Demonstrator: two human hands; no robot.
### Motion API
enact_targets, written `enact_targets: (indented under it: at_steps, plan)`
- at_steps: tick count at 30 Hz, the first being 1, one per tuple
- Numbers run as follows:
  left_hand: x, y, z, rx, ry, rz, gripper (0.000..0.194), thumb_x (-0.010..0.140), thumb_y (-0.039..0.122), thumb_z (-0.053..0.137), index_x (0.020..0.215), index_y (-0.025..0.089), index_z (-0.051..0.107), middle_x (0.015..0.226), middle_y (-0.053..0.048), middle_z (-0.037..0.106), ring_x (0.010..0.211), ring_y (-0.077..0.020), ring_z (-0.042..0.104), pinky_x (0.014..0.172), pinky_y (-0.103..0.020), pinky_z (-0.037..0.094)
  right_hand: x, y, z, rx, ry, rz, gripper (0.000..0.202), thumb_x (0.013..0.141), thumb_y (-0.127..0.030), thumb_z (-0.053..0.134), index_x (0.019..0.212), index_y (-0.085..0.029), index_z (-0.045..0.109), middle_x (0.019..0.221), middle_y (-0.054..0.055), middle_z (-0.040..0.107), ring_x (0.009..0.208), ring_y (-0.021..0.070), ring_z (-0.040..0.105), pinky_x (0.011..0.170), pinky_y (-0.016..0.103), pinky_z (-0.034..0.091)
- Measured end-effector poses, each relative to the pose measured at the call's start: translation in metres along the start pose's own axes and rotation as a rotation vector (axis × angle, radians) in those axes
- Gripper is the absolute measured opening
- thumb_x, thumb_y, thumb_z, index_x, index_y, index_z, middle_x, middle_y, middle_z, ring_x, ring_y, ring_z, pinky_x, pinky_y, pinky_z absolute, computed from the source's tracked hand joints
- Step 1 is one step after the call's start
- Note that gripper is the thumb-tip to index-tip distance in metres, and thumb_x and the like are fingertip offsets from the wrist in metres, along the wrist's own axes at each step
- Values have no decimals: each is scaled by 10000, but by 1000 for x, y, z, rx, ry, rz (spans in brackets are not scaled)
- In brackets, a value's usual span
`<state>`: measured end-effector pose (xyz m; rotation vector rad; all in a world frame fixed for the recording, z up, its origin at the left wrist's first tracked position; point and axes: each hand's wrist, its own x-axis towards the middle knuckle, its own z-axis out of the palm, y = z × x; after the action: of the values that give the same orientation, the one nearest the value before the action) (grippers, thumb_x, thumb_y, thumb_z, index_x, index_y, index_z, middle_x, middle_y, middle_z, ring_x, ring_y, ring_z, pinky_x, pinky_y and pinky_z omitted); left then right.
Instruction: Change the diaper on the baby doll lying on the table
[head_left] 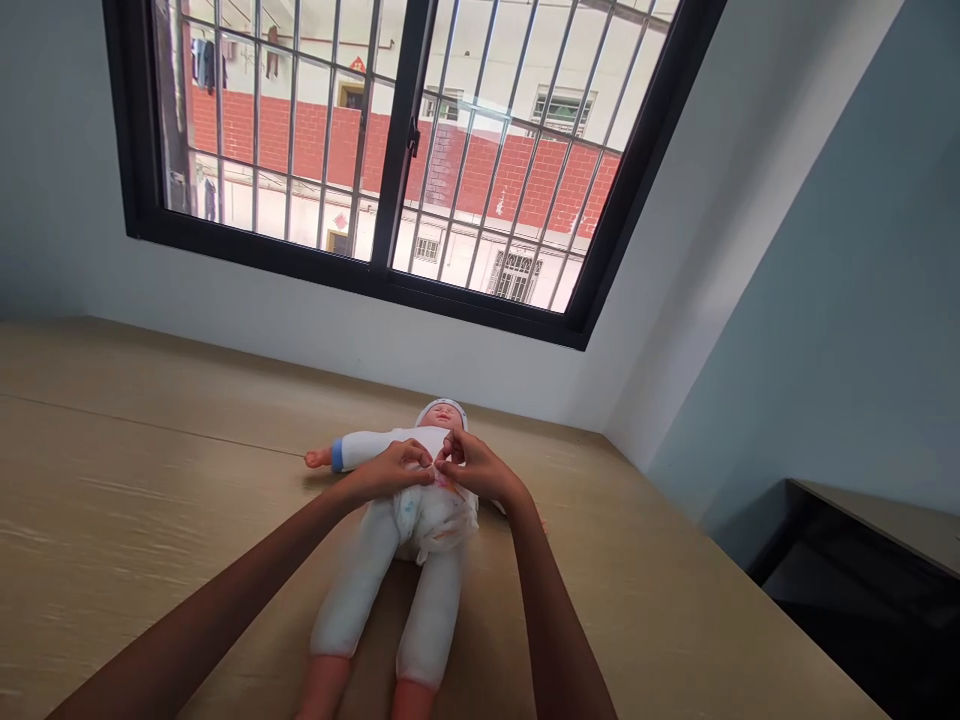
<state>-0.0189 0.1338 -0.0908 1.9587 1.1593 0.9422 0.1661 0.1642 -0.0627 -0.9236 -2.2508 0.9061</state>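
A baby doll (367, 445) in white clothes and a white cap lies on its back, its head toward the window and its legs toward me. Around its hips sits a white diaper (442, 525) with faint coloured prints, loosely bunched at the front. My left hand (397, 470) is closed in a pinch at the diaper's upper edge, over the doll's belly. Close beside it, my right hand (478, 468) pinches at the same edge with bent fingers. The fingertips nearly meet, and the exact bit of material between them is hard to see.
The doll lies on a wide light-wood tabletop (165, 480) with a seam on the left. Behind it are a white wall (315, 335) and a barred window (382, 200) in a dark frame. A dark piece of furniture (862, 590) stands at the lower right.
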Motion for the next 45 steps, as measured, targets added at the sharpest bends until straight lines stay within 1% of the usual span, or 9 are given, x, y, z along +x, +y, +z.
enact_targets:
  at_steps: [4,8,13,18,27,32,36,39,45]
  plan:
    - [-1,-1,-1,-55,-13,-17,397,770,544,592,883,175,681,990,-60,667,988,-263,596,865,-333,457,-2,-4,-1,16,1,17,229,708,-280,620,793,-214,418,799,-15,559,696,142,436,634,275,346]
    - [0,-4,0,-96,-26,-18,371,766,528,595,821,170,678,969,-52,662,982,-250,594,858,-306,450,-2,-8,-1,11,-1,51,230,700,-278,623,778,-215,416,753,-29,542,675,138,431,613,270,327]
    - [0,-3,2,-104,-12,-61,345,756,488,601,766,150,670,1038,-66,641,992,-254,580,830,-297,449,0,-6,0,-22,0,40,210,705,-227,596,770,-214,396,807,-20,567,694,137,426,631,276,331]
    - [1,0,1,-90,-7,-74,347,685,504,649,693,157,659,1036,-77,631,963,-261,576,805,-300,461,0,-4,0,-34,-8,55,206,710,-177,573,758,-218,377,818,-25,568,690,136,428,625,270,324]
    - [6,-4,0,-79,-13,-64,281,627,458,654,638,177,656,979,-64,618,948,-258,581,832,-328,459,0,-5,0,-77,3,-2,161,727,-219,584,749,-207,425,759,-31,531,688,133,440,626,266,349]
    - [2,2,0,-81,-23,-62,290,676,471,629,709,184,655,1008,-51,638,974,-254,588,865,-336,450,0,6,-8,-36,8,-17,126,751,-203,594,849,-201,515,852,3,599,788,157,549,700,288,433]
    - [-2,4,-1,-89,-13,-76,296,672,471,648,742,184,646,1051,-57,633,1041,-271,576,891,-336,446,-3,5,-15,17,-80,51,245,744,-108,581,969,-201,551,836,3,656,831,167,616,709,278,460]
    - [-2,3,-2,-93,-13,-91,294,670,475,657,749,192,646,1099,-52,622,1050,-263,573,892,-324,447,-4,-1,-13,43,-122,93,300,728,-133,641,1006,-205,555,861,3,677,855,177,630,716,279,469]
    - [2,-1,-1,-117,-55,-67,275,674,466,647,717,195,626,941,-31,642,983,-243,580,865,-307,447,-4,-5,-7,46,-113,127,293,735,-163,666,1011,-202,578,822,3,670,847,188,634,701,275,466]
